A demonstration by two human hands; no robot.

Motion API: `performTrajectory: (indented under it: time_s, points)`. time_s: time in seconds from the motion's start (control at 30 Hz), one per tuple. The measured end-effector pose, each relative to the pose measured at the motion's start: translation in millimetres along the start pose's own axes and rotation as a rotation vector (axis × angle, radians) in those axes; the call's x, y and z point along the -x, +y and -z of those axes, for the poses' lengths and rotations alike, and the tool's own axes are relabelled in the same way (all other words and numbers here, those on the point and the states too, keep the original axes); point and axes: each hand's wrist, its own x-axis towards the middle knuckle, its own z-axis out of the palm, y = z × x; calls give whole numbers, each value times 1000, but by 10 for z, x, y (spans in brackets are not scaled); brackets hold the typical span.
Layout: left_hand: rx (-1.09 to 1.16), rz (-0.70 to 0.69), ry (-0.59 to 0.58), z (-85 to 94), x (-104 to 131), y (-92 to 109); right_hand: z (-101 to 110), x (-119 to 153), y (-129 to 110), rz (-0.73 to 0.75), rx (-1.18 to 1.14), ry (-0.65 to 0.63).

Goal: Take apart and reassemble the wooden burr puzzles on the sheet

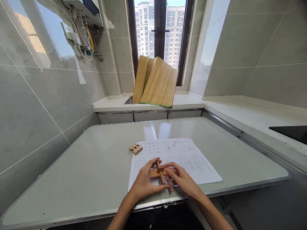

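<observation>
Between my two hands, above the near edge of the table, is a wooden interlocking puzzle (154, 173) of crossed reddish-brown pieces. My left hand (146, 180) grips the crosswise stick at its two ends, thumb below and fingers above. On the right side, my right hand (178, 177) pinches the wider block with thumb and fingers. Parts of the puzzle are hidden behind the right fingers. Beyond the hands lies a large printed sheet (192, 159) with small diagrams. At its left corner rests a lighter wooden puzzle piece group (135, 148) of notched blocks.
The pale folding table (83, 172) has a metal seam down its middle. Behind it, a bamboo mat (159, 83) leans on the white counter (189, 100) by the window. A counter with a black panel (292, 132) runs along the right; a tiled wall borders the left.
</observation>
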Motion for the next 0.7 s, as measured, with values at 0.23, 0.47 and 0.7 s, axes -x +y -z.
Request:
performTrajectory:
  time_s: [0.23, 0.47, 0.7]
  points:
    - [7, 47, -54, 14, 34, -110, 18, -68, 160, -14, -15, -9]
    - [-12, 26, -49, 10, 28, -88, 7, -91, 148, -21, -26, 27]
    - [-5, 39, -19, 2, 58, -42, -46, -64, -32, 7, -15, 70]
